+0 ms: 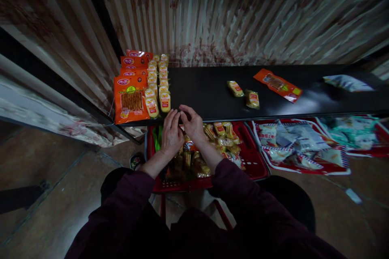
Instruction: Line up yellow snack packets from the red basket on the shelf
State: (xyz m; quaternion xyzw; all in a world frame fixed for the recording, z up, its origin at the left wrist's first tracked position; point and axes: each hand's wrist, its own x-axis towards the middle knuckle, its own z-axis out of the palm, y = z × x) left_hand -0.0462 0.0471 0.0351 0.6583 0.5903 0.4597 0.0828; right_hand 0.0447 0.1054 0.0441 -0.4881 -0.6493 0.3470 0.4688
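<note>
My left hand (pixel 173 134) and my right hand (pixel 192 123) meet at the front edge of the black shelf (pixel 200 93), fingers bent toward each other. Whatever lies between the fingertips is hidden. Just left of them stand two rows of small wrapped cakes (pixel 165 100) in clear, yellow-and-red packaging. Orange snack bags (pixel 131 99) are lined up one behind another at the shelf's left end. Under my wrists, a red basket (pixel 252 149) holds many more wrapped cakes (pixel 200 166) and some other packets.
Two loose wrapped cakes (pixel 235 88), an orange packet (pixel 278 85) and a white-blue packet (pixel 348 83) lie farther right on the shelf. Another red basket (pixel 267 160) has white packets; green packets (pixel 358 131) fill one beyond. A dark post (pixel 101 12) and pleated curtain (pixel 212 12) border the shelf.
</note>
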